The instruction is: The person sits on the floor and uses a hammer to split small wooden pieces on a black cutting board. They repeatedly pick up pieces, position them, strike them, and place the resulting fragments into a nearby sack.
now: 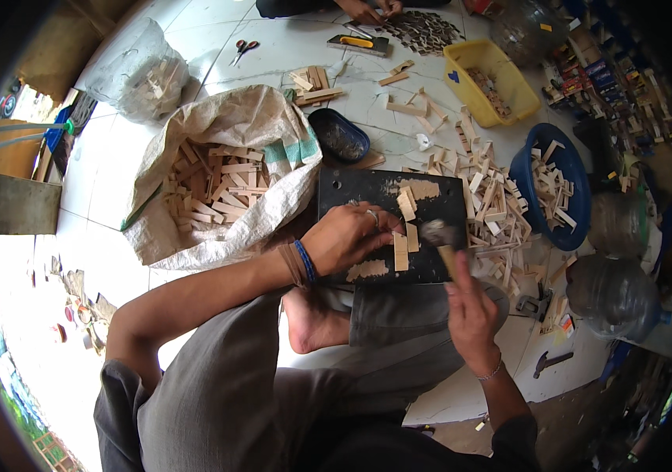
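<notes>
A black board (434, 271) lies in front of me, dusted with sawdust. On it my left hand (348, 236) is closed, its fingertips pressed on a small wooden piece (412, 238); the exact grip is partly hidden by the fingers. Two similar pale wooden pieces, one nearer (400, 256) and one farther off (407, 203), sit close to those fingertips. My right hand (472, 318) is wrapped round the wooden handle of a hammer (440, 234). The hammer's head, blurred by motion, is just right of the wooden pieces.
An open woven sack (143, 228) of wooden pieces stands left. Loose wooden pieces (489, 197) are heaped right of the board, beside a blue basin (521, 169). Farther away are a yellow tub (470, 59), a dark tray (340, 118), scissors (243, 52) and another person's hands (367, 11).
</notes>
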{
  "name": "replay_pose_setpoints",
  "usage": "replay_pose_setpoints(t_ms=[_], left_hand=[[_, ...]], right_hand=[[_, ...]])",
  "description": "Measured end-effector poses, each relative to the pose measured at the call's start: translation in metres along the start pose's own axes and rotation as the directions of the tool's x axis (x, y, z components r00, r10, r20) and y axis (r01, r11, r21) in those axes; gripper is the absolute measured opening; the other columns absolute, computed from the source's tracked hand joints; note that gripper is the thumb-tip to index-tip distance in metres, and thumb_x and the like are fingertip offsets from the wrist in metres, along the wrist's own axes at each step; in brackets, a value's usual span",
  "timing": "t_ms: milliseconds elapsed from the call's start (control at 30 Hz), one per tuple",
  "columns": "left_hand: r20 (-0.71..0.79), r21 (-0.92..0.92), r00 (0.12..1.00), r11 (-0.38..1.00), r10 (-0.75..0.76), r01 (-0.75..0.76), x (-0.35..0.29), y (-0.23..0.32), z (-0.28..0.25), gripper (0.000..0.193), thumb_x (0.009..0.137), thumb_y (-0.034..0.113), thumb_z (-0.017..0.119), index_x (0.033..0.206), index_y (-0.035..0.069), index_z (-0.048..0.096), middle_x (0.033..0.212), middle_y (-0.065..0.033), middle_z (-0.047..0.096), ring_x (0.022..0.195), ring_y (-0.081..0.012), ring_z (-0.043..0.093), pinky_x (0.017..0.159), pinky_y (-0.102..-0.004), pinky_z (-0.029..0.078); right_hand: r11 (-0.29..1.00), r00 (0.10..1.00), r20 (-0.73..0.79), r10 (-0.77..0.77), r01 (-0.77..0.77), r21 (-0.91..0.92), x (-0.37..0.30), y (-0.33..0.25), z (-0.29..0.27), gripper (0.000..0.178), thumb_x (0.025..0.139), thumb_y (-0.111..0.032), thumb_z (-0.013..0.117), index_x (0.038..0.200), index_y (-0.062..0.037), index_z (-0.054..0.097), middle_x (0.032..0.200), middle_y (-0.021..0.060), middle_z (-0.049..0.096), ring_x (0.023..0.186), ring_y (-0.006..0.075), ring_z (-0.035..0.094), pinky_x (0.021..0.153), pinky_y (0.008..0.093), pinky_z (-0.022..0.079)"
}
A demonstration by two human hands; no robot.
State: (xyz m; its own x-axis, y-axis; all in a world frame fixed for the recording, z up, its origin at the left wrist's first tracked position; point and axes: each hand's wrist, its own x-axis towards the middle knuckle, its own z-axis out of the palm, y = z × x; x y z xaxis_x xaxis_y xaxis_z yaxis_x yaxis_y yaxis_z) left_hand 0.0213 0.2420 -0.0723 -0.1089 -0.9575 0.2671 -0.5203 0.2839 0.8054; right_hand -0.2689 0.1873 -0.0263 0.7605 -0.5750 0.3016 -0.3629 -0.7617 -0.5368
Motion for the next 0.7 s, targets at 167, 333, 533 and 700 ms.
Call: replay_pose_setpoints(t_ms=[167, 333, 533, 700], left_hand=[[0.026, 0.009, 1.000, 1.000, 0.007, -0.007, 0.000, -0.001, 0.000, 0.017, 0.101, 0.020, 0.064, 0.108, 0.007, 0.070, 0.110, -0.0098, 0.072, 0.104, -0.0343, 0.068, 0.093, -0.0462, 0.054], [0.031, 0.002, 0.999, 1.000, -0.024, 0.024, 0.000, 0.000, -0.002, 0.018, 0.101, 0.021, 0.064, 0.110, 0.008, 0.071, 0.109, -0.0097, 0.072, 0.104, -0.0343, 0.067, 0.092, -0.0463, 0.054], [0.014, -0.016, 1.000, 1.000, 0.014, -0.014, 0.000, -0.001, -0.001, 0.018, 0.100, 0.021, 0.065, 0.109, 0.008, 0.071, 0.108, -0.0104, 0.071, 0.102, -0.0352, 0.067, 0.090, -0.0461, 0.055], [0.055, 0.000, 0.998, 1.000, -0.011, 0.011, -0.002, 0.000, -0.003, 0.017, 0.098, 0.017, 0.068, 0.111, 0.006, 0.070, 0.113, -0.0093, 0.074, 0.106, -0.0348, 0.069, 0.096, -0.0438, 0.054]], right_hand=[[0.992, 0.959, -0.255, -0.124, 0.110, -0.068, -0.007, 0.003, -0.003, 0.053, 0.104, -0.006, 0.057, 0.154, 0.0067, 0.042, 0.119, 0.0261, 0.071, 0.084, 0.0318, 0.072, 0.071, 0.0408, 0.057], [0.998, 0.988, 0.146, 0.052, -0.054, 0.010, -0.002, 0.001, 0.009, 0.060, 0.092, 0.004, 0.070, 0.149, 0.0028, 0.052, 0.099, 0.0194, 0.069, 0.076, 0.0330, 0.070, 0.066, 0.0429, 0.057], [0.999, 0.971, -0.239, -0.012, 0.024, 0.049, -0.012, -0.011, 0.003, 0.054, 0.102, -0.002, 0.060, 0.152, 0.0080, 0.043, 0.110, 0.0261, 0.071, 0.085, 0.0330, 0.073, 0.075, 0.0391, 0.059], [0.990, 0.995, -0.013, 0.103, -0.101, 0.095, 0.000, -0.007, 0.019, 0.049, 0.106, -0.009, 0.057, 0.154, 0.0002, 0.047, 0.130, 0.0262, 0.068, 0.088, 0.0308, 0.074, 0.078, 0.0376, 0.057]])
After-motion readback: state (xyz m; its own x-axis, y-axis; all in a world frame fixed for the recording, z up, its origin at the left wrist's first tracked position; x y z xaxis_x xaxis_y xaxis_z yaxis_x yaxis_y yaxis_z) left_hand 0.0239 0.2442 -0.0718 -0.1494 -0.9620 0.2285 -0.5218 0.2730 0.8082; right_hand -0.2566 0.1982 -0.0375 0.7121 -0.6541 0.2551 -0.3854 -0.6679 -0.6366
